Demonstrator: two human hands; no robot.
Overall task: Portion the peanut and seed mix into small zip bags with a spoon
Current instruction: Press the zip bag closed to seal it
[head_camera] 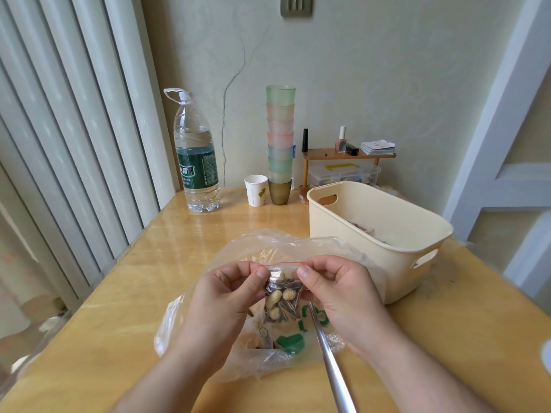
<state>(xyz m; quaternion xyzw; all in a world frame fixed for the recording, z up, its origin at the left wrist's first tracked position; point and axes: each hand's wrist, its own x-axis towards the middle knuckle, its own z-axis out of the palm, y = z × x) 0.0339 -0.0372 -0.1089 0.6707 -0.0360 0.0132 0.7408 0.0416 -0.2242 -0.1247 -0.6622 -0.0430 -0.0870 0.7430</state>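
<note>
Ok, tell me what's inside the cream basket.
Inside the cream basket, only a sliver of grey and white items shows above the near wall. That wall hides the rest, so they can't be identified.

Soft, even daylight fills the view — it comes from the left, through the pale vertical blinds (59,129). The glossy wooden table (125,293) carries broad white glare near the water bottle (195,153). Shadows are faint and diffuse. Wide-angle distortion bows the blinds and the door frame (501,114) at the edges — the lower corners are smeared and blurred, the centre sharp.
</note>
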